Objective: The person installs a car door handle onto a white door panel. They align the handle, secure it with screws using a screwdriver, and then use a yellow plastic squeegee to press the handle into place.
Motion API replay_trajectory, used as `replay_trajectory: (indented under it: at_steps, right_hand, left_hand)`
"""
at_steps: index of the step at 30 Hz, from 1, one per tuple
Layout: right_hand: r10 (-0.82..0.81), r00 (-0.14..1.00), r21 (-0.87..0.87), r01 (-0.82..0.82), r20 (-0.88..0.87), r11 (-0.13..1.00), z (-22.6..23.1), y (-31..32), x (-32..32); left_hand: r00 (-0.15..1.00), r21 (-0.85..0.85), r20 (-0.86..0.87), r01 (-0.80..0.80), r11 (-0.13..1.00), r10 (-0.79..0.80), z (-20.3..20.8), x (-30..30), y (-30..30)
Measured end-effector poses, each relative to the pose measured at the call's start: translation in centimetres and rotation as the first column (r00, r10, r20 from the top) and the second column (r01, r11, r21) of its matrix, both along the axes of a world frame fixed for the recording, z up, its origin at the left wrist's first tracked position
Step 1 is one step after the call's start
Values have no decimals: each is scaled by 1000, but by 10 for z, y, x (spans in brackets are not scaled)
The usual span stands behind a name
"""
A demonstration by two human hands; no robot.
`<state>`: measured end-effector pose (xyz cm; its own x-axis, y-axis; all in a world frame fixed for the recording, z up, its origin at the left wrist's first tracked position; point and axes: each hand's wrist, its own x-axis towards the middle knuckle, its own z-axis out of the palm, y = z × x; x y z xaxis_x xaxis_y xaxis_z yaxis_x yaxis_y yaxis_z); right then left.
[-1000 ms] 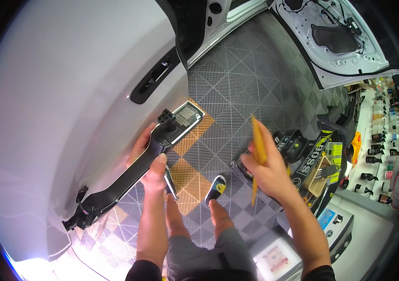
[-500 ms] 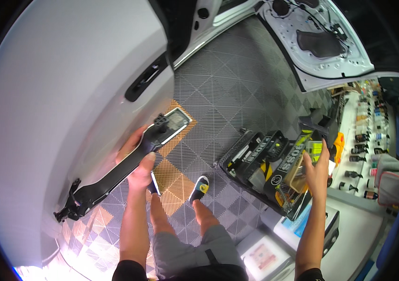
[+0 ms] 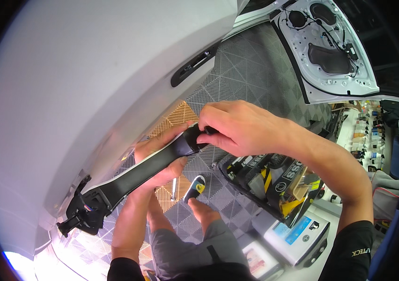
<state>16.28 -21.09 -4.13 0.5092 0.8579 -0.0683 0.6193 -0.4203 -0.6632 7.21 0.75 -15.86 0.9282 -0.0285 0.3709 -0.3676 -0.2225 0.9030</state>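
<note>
My left hand (image 3: 158, 177) is closed around the middle of what looks like a car exterior door handle (image 3: 134, 179), a long curved piece with a black underside and a pale edge. Its fingers pass behind the far edge and its thumb lies on the near one. At the lower left end is a black bracket (image 3: 87, 210) with a projecting stub. Over the upper right end, my right hand (image 3: 244, 129) pinches a small black part (image 3: 210, 130) between thumb and fingers. Those fingers largely hide that end, so I cannot tell if the small part is attached.
A white car panel (image 3: 92, 93) with a black handle recess (image 3: 195, 63) fills the left. An open tool bag (image 3: 241, 185) stands right of my feet, beside a white case (image 3: 293, 234). Farther off is an open door with its inside bare (image 3: 330, 58); bottles (image 3: 361, 131) line the right.
My right hand has moved left from above the tool bag to the handle's upper end, where it now pinches a small black part. The handle has shifted slightly right; my left hand still holds it.
</note>
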Motion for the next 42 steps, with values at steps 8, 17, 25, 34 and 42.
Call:
replay_trajectory:
  at_steps: [8, 17, 25, 34, 42]
  right_hand:
    - [51, 997, 59, -47, -58, 997, 9, -5, -3]
    - [43, 997, 43, -41, -57, 998, 6, -13, 1]
    - [-56, 997, 47, 53, 62, 997, -8, -61, -13]
    - [-71, 997, -3, 71, 13, 997, -22, -66, -28]
    - [-96, 978, 32, 92, 186, 995, -20, -64, -29]
  left_hand:
    - [988, 5, -27, 152, 988, -152, 1, 0, 9]
    - [989, 14, -55, 136, 991, -135, -2, -3, 10]
    - [993, 60, 16, 115, 992, -116, 9, -2, 5]
    - [996, 8, -15, 94, 996, -93, -4, -13, -1]
    - [985, -18, -5, 173, 985, -174, 4, -1, 4]
